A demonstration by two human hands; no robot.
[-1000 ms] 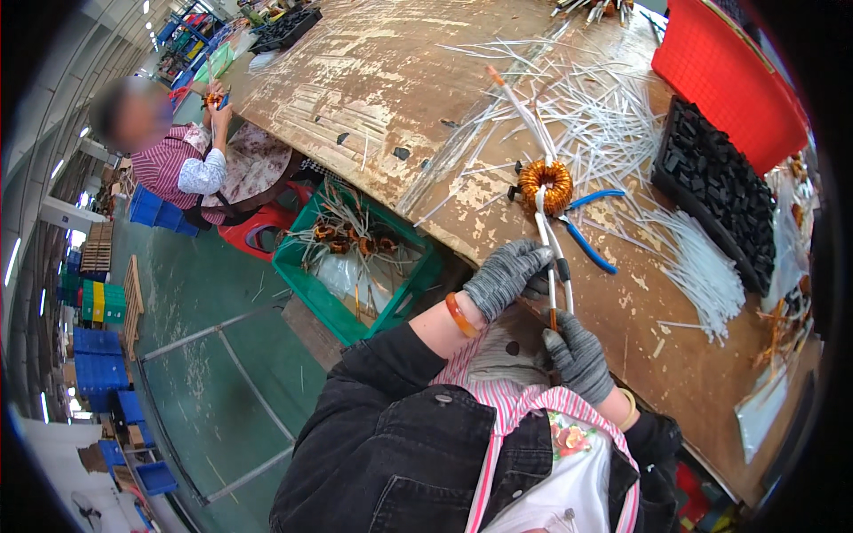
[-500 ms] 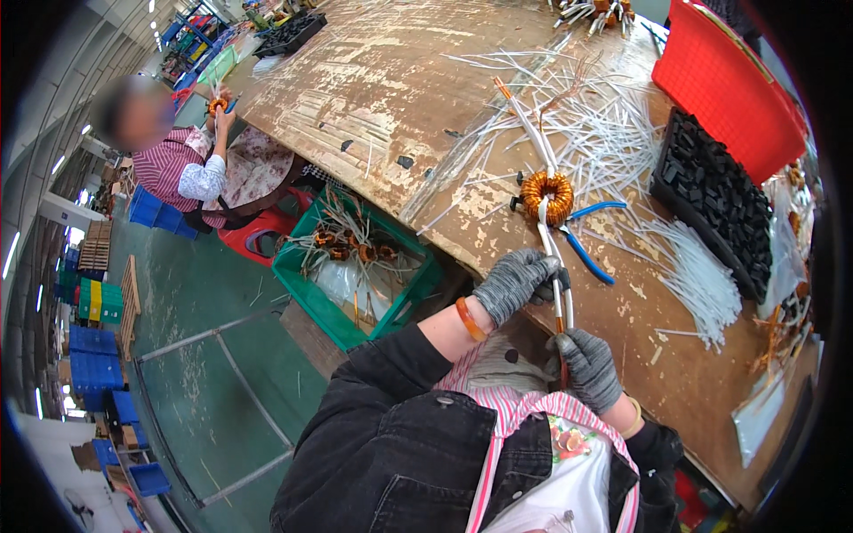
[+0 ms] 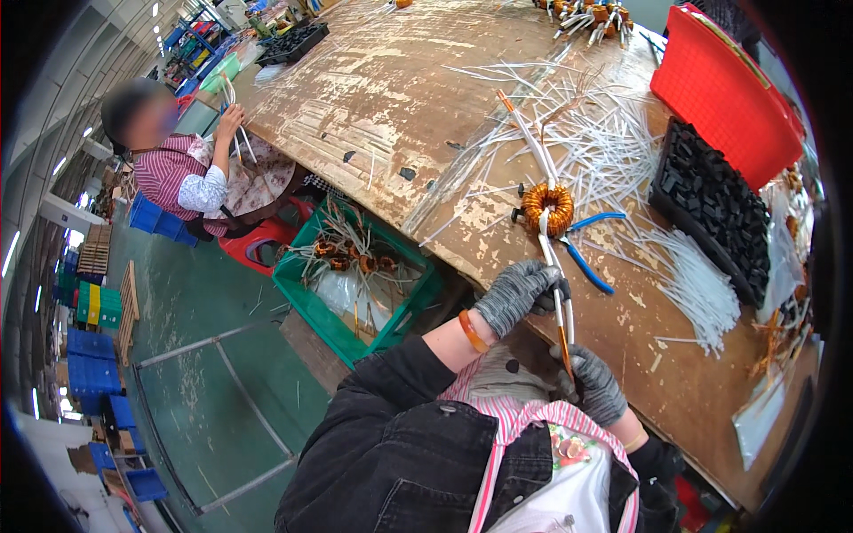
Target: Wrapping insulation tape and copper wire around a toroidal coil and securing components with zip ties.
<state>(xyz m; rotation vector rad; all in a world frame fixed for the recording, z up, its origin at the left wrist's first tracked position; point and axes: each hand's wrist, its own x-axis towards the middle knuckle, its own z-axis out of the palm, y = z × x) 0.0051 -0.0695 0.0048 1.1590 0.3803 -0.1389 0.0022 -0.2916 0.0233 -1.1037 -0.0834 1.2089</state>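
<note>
A toroidal coil (image 3: 558,219) wound with copper wire lies on the worn wooden table (image 3: 373,89). White-sleeved leads (image 3: 549,253) run from it toward my body, and others stretch to the far side. My left hand (image 3: 518,298), in a grey knitted glove, is closed around the near leads a little below the coil. Closer to me, my gloved right hand (image 3: 593,384) is closed at the bare copper end of a lead; its fingertips are partly hidden. Blue-handled pliers (image 3: 588,266) rest against the coil's right side.
Loose white sleeves (image 3: 595,133) are strewn beyond the coil. At right stand a black tray of small black parts (image 3: 715,209) and a red basket (image 3: 724,93). A green crate (image 3: 404,311) holding more coils is left of the table. A co-worker (image 3: 173,160) sits farther left.
My right hand has slid down the lead toward me, uncovering more bare copper. My left hand has shifted slightly toward me. The co-worker has turned the piece they hold.
</note>
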